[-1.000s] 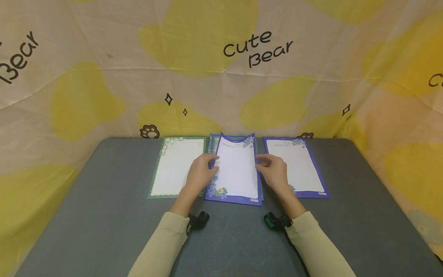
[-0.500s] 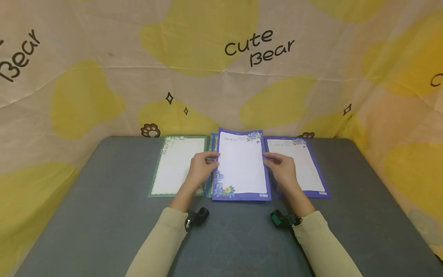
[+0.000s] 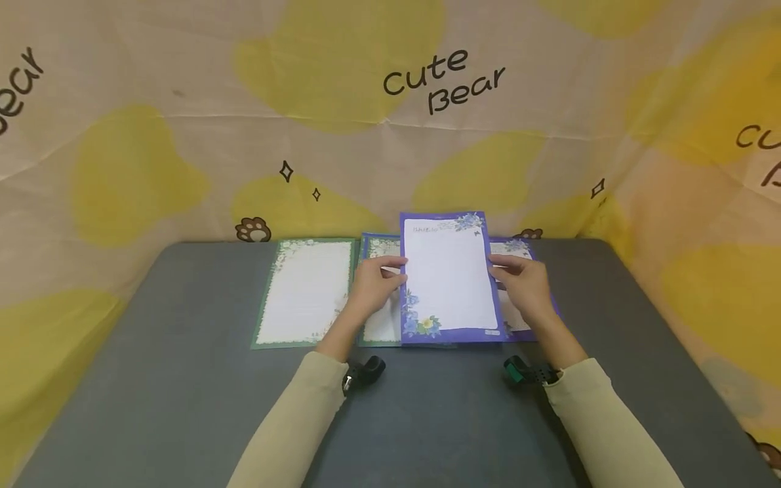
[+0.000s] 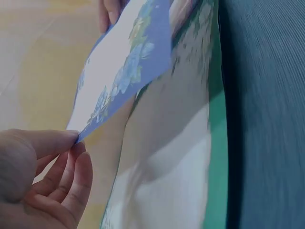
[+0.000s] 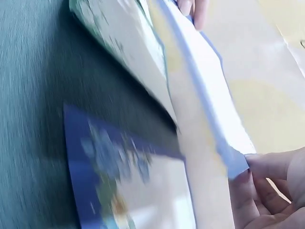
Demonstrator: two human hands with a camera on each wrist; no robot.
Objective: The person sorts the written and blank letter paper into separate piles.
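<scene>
A purple-bordered sheet of stationery paper point(image 3: 450, 278) with blue flowers is held up off the table between both hands. The left hand point(image 3: 376, 285) pinches its left edge between thumb and fingers, also seen in the left wrist view. At the opposite edge, the right hand point(image 3: 526, 286) pinches the paper the same way. Beneath and to the left lies a middle stack with a green-bordered sheet point(image 3: 381, 324) on top, partly covered. Another purple-bordered sheet point(image 3: 518, 324) lies on the table at right, mostly hidden behind the held sheet and right hand.
A separate green-bordered sheet point(image 3: 305, 291) lies left of the middle stack. All papers rest near the back edge of the dark grey table point(image 3: 201, 407). Yellow and cream printed fabric point(image 3: 342, 156) hangs directly behind the table.
Both hands have lifted the purple-bordered sheet from the middle stack and moved it up and to the right. The green-bordered sheet underneath is now more exposed, and the right-hand purple sheet more covered.
</scene>
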